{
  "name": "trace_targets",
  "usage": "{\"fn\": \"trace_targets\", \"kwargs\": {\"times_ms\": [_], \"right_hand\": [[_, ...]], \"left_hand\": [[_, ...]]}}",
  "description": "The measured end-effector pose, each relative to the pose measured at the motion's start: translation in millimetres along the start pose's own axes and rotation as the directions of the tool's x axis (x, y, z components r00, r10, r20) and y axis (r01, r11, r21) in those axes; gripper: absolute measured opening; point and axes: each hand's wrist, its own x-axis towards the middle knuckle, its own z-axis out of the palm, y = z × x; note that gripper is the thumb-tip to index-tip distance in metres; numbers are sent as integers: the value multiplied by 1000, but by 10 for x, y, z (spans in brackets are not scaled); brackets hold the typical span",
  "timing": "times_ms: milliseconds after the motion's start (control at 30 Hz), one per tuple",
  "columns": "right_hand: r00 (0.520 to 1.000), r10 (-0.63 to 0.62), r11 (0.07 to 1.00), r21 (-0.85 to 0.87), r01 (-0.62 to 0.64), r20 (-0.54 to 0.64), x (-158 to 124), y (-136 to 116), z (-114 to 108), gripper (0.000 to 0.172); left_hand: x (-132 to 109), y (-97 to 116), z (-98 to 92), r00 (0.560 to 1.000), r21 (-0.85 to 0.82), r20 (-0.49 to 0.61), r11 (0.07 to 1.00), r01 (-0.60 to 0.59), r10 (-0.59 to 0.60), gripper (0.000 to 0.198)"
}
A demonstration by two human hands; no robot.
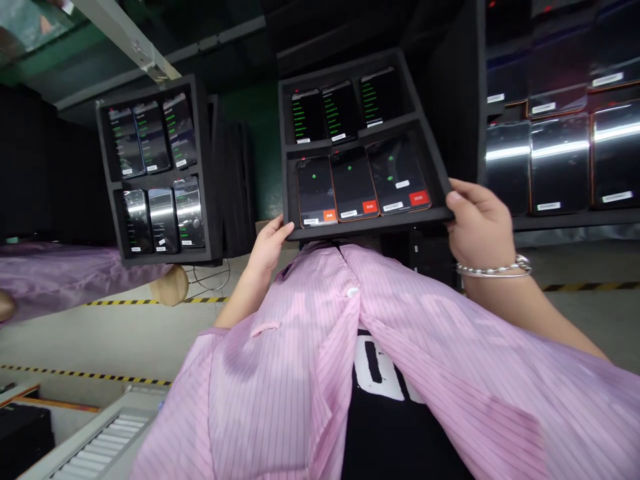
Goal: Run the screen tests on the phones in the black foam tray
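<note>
I hold a black foam tray [440, 175] out in front of my chest. It has two rows of three phones [354, 184], their screens lit with green text or red buttons. My left hand [267, 248] grips the tray's near left corner, fingers curled under the rim. My right hand [477, 227], with a silver bracelet on the wrist, grips the near right corner, thumb on top of the rim. My pink striped coat [300, 373] fills the lower part of the view.
A second black foam tray [210, 167] with several phones is held up at the left by another person in a pink sleeve [60, 280]. Racked trays of phones [560, 160] stand at the right. Yellow-black floor tape [150, 301] crosses the floor.
</note>
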Motion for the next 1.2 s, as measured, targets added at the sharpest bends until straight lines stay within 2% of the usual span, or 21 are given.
{"fn": "trace_targets", "kwargs": {"times_ms": [100,167,233,267,333,367,400,433,467,533,600,700,833,967,1067,1200], "right_hand": [[989,142,986,79,-146,47,-136,267,118,47],[985,166,986,10,-166,48,-198,398,181,41],[988,142,989,-44,-140,56,-189,415,241,40],[993,99,993,-72,-94,66,-148,370,283,42],[986,-93,982,-149,113,138,13,180,425,49],[955,-217,948,-191,255,202,127,48,533,51],[894,-338,883,-230,409,294,257,-94,667,52],[835,-408,818,-257,514,370,394,-235,819,50],[803,-419,774,-295,560,425,531,-362,983,48],[795,-359,733,-380,564,488,780,-542,1305,45],[821,-278,717,-461,523,499,975,-594,1567,43],[846,-218,710,-516,480,487,1197,-493,1814,41],[843,-294,735,-457,500,450,1521,-339,2011,41],[851,-301,735,-464,494,430,1748,-372,2086,45],[834,-340,712,-461,530,435,1633,-443,1978,48],[774,-393,698,-387,602,496,1247,-455,1791,53]], "left_hand": [[18,-274,-46,1000,220,18,975,12,-16,47],[24,-442,-76,998,413,-27,909,55,-48,51],[72,-530,-89,993,540,-112,837,87,-31,59],[134,-532,-84,990,595,-140,801,64,25,64],[365,-446,-49,970,732,-107,677,-72,219,70],[535,-367,-20,946,800,-43,579,-159,320,69],[735,-275,16,918,847,42,473,-242,395,66],[952,-178,56,896,873,114,386,-296,428,63],[1173,-86,96,887,892,160,321,-317,433,60],[1574,59,162,900,919,176,261,-296,399,57],[1865,133,194,919,925,137,283,-251,369,54],[2106,162,180,916,893,104,369,-258,389,58],[2302,247,132,915,871,94,412,-266,393,64],[2375,343,106,928,867,47,446,-221,369,64],[2246,297,101,924,853,45,466,-234,381,71],[2018,157,108,908,822,27,507,-258,418,80]]}}
